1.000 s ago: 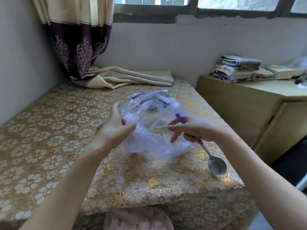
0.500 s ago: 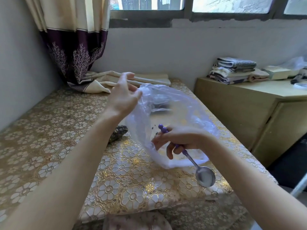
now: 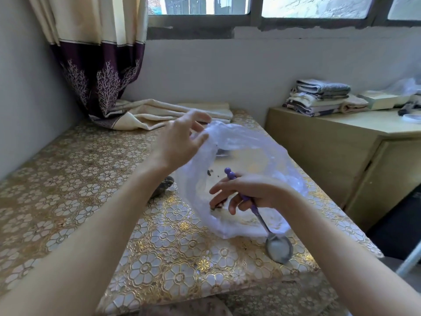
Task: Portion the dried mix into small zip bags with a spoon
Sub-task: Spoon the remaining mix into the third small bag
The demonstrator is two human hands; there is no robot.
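Note:
A large clear plastic bag [image 3: 255, 151] lies open on the gold flowered table [image 3: 79, 179], with a few dark bits of dried mix [image 3: 210, 172] inside. My left hand [image 3: 180, 142] pinches the bag's far left rim and holds it up. My right hand [image 3: 248, 192] sits at the bag's mouth and grips a spoon [image 3: 279, 247] by its purple handle, bowl pointing down toward the table's near edge. A dark clump of dried mix [image 3: 165, 184] shows behind my left forearm, partly hidden.
Folded cream cloth [image 3: 164, 112] and a purple-patterned curtain [image 3: 98, 76] lie at the table's back. A wooden cabinet [image 3: 341, 160] stands to the right with stacked folded towels [image 3: 319, 96] and a box [image 3: 382, 100] on top.
My left hand has lifted the bag's rim up and back, spreading the bag open. My right hand with the spoon has dropped lower, at the bag's mouth.

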